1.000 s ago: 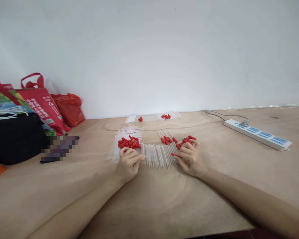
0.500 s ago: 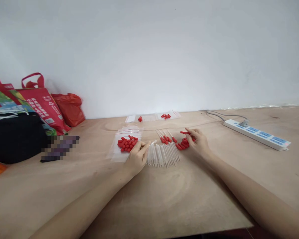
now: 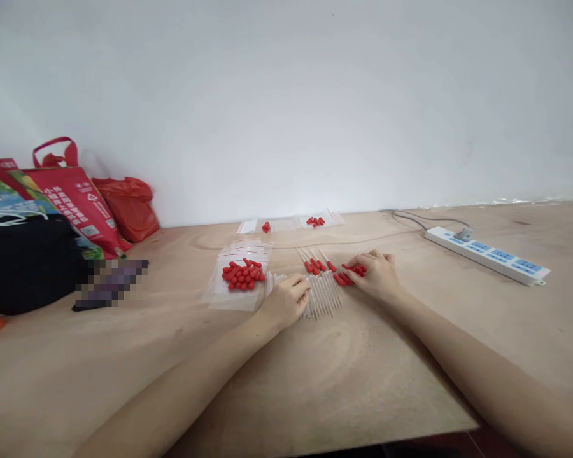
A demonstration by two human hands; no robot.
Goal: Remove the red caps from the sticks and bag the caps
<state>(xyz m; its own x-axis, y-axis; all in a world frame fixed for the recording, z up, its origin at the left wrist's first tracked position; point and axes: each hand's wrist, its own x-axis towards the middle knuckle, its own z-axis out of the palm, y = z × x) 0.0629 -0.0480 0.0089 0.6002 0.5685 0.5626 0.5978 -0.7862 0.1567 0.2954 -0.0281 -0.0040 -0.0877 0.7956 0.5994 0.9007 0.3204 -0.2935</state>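
Observation:
My left hand [image 3: 286,300] rests over a row of thin clear tubes [image 3: 322,296], its fingers pinched together. Its fingertips face away, so what they hold, if anything, is hidden. At the right end of the row, my right hand [image 3: 376,273] has its fingers closed at a small pile of red rubber bulbs [image 3: 344,278], gripping a bulb there. Just behind the row lie several droppers [image 3: 315,264], clear tubes with red bulbs on their near ends. Left of my left hand, more red bulbs [image 3: 242,275] are heaped on clear zip bags [image 3: 219,296].
Against the wall lie filled zip bags [image 3: 334,217]. A white power strip [image 3: 487,256] with a plugged-in cable is at the right. Left stand a red shopping bag [image 3: 83,200], a red plastic bag [image 3: 128,207], a black bag [image 3: 28,264] and a blurred dark flat object [image 3: 109,286].
My left hand, pinching a clear tube earlier, has moved right over the tube row. My right hand first drew back from the tubes with a red bulb, then lowered onto the right pile.

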